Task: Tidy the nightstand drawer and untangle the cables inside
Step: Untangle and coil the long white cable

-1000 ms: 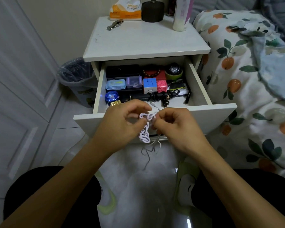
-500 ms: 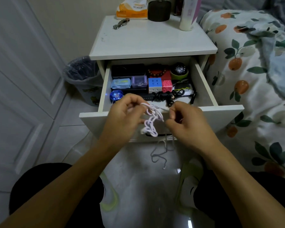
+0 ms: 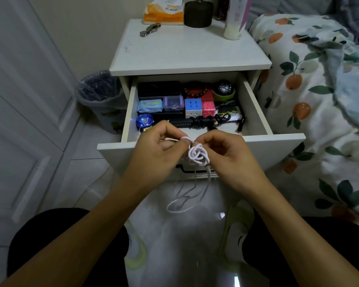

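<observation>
White knotted cable (image 3: 197, 155) pinched between curled left hand (image 3: 160, 150) and right hand (image 3: 229, 154).

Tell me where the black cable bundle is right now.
In the head view the black cable bundle lies inside the open drawer, near its front, just in front of the blue cube and beyond the hands.

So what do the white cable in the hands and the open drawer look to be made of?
White cable: looks like soft matte plastic or rubber sheathing; it bends into tight loops without kinking. Drawer: likely painted or laminated board, going by its flat white, faintly glossy panels with square edges; the core is not visible.
</observation>
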A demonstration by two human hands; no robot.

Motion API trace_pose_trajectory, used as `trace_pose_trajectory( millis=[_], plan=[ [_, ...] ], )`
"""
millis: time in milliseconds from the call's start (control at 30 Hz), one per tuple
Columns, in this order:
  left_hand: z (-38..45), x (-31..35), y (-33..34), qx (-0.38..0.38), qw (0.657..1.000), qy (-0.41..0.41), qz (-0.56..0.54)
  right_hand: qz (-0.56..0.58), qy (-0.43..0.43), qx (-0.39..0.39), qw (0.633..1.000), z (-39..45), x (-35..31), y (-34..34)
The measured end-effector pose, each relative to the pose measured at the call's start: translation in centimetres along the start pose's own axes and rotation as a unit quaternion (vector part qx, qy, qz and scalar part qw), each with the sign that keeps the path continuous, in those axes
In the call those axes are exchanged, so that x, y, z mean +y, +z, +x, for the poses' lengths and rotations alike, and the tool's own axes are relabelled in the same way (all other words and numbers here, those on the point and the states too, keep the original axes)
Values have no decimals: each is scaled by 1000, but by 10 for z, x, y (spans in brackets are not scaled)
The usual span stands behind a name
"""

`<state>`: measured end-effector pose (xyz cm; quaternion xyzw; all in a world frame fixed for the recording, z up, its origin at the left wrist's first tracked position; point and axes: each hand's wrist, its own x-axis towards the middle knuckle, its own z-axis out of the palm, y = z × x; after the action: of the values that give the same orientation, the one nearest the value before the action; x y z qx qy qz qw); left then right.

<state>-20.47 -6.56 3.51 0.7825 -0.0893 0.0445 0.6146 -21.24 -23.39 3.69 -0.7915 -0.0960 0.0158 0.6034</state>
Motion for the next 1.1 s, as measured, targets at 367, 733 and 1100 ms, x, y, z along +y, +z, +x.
trace_pose_trajectory(
  millis=[367,733,1100],
  plan=[
    [6,5,-1,-144,989,11,29,-255,-135,40,957,1,12,-7],
    [11,-4,3,-51,925,-161,-339,-240,-64,-7,969,5,12,-9],
    [17,-1,-11,-137,987,-6,-87,320,222,-2,921,10,4,-14]
  ],
)
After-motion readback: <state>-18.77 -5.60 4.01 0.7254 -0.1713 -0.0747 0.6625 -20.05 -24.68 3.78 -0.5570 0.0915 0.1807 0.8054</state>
